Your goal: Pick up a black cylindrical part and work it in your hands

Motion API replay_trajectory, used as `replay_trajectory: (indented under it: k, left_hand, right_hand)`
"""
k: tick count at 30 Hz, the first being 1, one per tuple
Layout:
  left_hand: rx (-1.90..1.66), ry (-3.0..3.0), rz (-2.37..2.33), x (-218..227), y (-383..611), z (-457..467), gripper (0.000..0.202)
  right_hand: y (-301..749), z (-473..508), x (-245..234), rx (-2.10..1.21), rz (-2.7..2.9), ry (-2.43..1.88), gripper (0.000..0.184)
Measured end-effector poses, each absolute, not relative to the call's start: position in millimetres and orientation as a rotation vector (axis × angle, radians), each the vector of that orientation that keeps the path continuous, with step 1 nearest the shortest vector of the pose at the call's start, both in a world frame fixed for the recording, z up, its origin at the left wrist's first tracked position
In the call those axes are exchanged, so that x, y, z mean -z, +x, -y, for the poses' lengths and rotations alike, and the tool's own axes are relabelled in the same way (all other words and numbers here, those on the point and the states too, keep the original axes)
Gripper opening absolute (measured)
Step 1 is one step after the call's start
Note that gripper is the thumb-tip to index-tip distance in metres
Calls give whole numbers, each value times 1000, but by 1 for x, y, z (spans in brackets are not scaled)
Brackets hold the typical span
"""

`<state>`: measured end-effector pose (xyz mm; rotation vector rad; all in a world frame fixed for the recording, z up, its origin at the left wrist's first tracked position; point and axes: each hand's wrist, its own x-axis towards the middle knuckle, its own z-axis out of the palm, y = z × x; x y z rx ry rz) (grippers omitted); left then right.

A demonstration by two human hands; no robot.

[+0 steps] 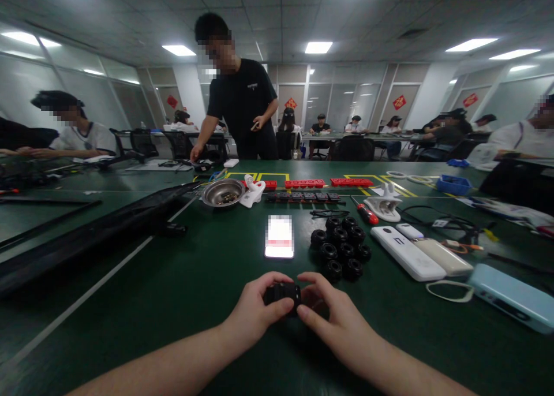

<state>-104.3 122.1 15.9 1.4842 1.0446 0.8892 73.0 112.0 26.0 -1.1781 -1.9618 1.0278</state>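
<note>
The left hand (253,306) pinches a small black part (282,292), its long axis pointing across to the right hand (340,312), curled beside its end, grip there unclear.

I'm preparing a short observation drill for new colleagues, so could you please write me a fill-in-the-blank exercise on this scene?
1. The left grip holds a small part whose colour is ____.
2. As the camera sees it, the bright lit screen lies on the ____ side of the clustered wheels.
3. The screwdriver handle combines black with the colour ____.

Missing words: black; left; red.
</note>
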Motion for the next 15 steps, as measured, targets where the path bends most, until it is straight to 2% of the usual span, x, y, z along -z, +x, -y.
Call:
replay_trajectory:
  k: [3,6,12,15]
  left_hand:
    - [-913,1550,-1055,-18,-104,-121,42]
    - [-867,1548,-983,-17,-105,-123,42]
    - [-831,1398,-951,-13,-104,-126,41]
    - [-875,1441,-1008,-17,-104,-124,39]
  right_hand:
    - [71,-115,-21,-1218,1879,-1190,24]
    - [71,-115,-23,-1172,1930,-1194,18]
    - [73,-106,-36,-733,2225,-1119,39]
    - [72,-105,-36,-774,2174,-1184,39]
